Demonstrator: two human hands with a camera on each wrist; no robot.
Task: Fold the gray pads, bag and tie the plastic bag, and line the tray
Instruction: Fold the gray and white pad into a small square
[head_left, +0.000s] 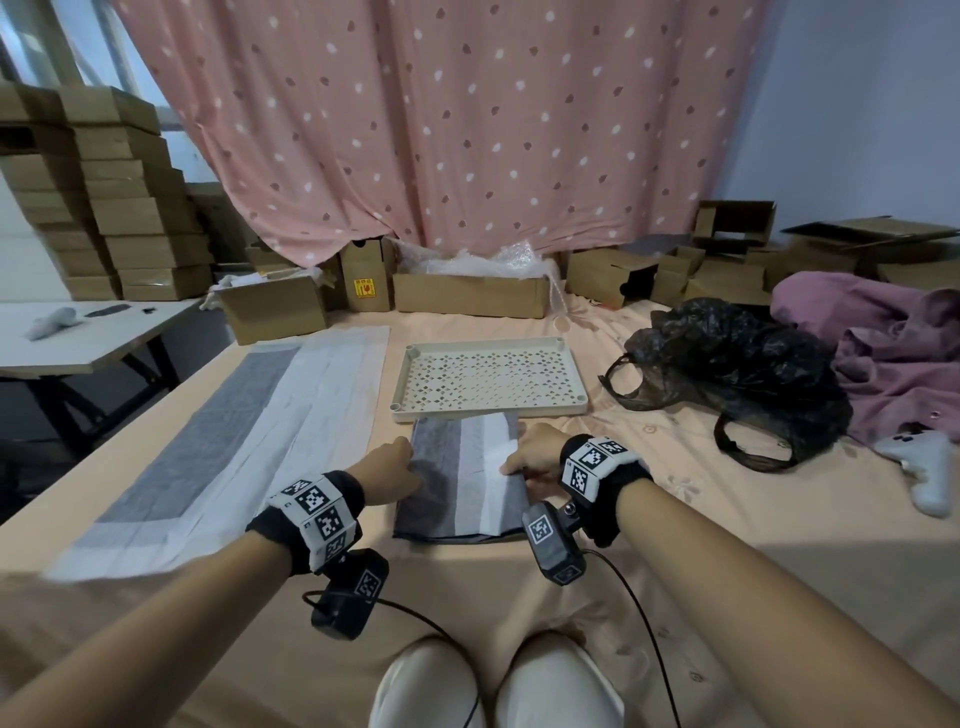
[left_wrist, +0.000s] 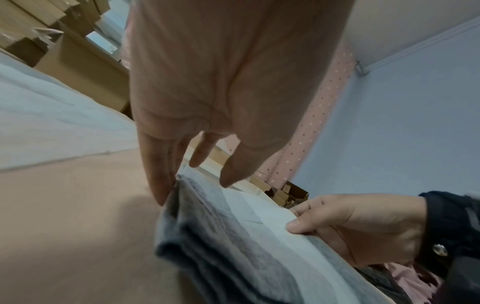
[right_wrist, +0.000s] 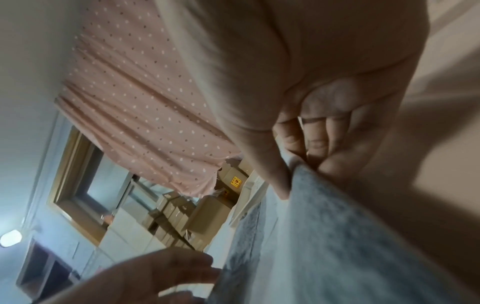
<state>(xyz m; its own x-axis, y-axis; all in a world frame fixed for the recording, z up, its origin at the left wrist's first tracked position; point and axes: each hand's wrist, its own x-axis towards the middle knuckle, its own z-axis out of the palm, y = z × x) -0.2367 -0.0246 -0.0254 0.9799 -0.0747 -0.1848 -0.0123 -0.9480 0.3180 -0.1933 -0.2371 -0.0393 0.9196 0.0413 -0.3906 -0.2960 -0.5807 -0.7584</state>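
Folding is where I put us: 1 gray pad (head_left: 462, 478) lies in front of me near the front edge of the bed (head_left: 701, 493), already doubled into a thick bundle of several layers, its far end touching the near rim of the perforated tray (head_left: 488, 376). My right hand (head_left: 535, 454) pinches the pad's right edge, thumb on top of the white layer and fingers curled beneath; the right wrist view shows that pinch plainly. My left hand (head_left: 392, 467) is at the pad's left edge with fingers straight, their tips touching the layered edge without closing on it, as the left wrist view shows.

Along the left edge of the bed, a 2nd gray pad (head_left: 228, 441) lies fully spread and unfolded. The black plastic bag (head_left: 727, 374) sits crumpled to the right of the tray, handles loose and untied; I cannot tell whether anything is inside it. The tray has nothing laid in it.

My judgement: the task is early. At best 1 pad is nearly folded. Which pad goes to the bag and which lines the tray I cannot tell, so bagging, tying and lining the tray all remain. The folded bundle looks springy and may unfold if I release the right edge carelessly.
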